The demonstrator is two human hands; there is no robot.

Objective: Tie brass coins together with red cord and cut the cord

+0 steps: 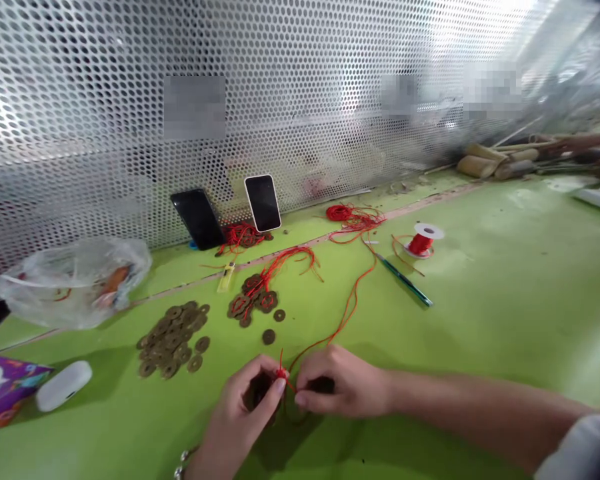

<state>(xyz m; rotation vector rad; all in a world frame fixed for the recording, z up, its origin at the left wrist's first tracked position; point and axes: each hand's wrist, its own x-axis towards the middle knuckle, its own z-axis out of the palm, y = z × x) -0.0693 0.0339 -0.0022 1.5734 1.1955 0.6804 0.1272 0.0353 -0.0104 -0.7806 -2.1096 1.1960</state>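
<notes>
My left hand [247, 403] and my right hand [343, 383] meet low at the table's near middle, fingers pinched together on a red cord [347, 310] at a small knot between them. Dark coins show inside both closed hands. The cord runs up and right from the knot toward a red tangle [353, 215]. A pile of loose bronze coins [173, 337] lies to the left. A cluster of coins tied with red cord [255, 300] lies just beyond my hands, with two single coins [269, 337] near it.
A red thread spool [423, 241] and a green pen [405, 280] lie to the right. Two phones [263, 202] lean on the perforated metal wall. A plastic bag [75, 280], a white case [63, 385] and a purple box [3, 390] sit left. Another person's hand [587, 143] is far right.
</notes>
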